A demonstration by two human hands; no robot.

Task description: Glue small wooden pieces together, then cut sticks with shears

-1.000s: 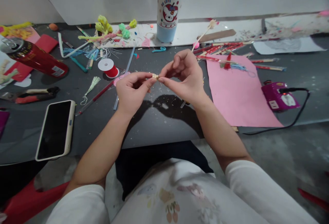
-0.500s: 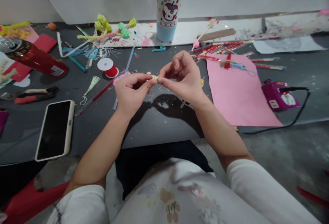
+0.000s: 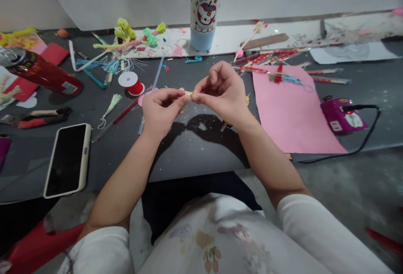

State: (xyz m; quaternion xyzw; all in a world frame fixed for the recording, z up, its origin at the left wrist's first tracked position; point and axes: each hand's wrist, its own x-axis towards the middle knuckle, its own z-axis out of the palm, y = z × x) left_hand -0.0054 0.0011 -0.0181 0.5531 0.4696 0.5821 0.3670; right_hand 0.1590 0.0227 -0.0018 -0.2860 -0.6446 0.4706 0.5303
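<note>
In the head view, my left hand [image 3: 159, 110] and my right hand [image 3: 222, 93] meet over the matte dark-grey tabletop [image 3: 198, 160], thumb and forefinger closed on each side. Between the fingertips sits a tiny, pale cream, knobbly piece [image 3: 188, 93]; I cannot tell what it is made of, since the fingers hide most of it. The left pinches its one end, the right its other, and the remaining right fingers curl up out of the way.

With something this small, I judge that a light, even pinch serves best: firm enough that it does not roll, soft enough that it does not crush or spring away. Bracing both wrists would steady the tips. Tilting the fingertips a little would let me see the join between them, and turning just one hand while the other anchors gives finer control.

Scattered pale crumbs [image 3: 201, 118] lie below my hands, so a dropped piece could easily get lost among them. The white plastic spool of bright red thread [image 3: 134, 86] stands just beyond my left hand, near enough that a wide elbow or wrist movement might knock it.
</note>
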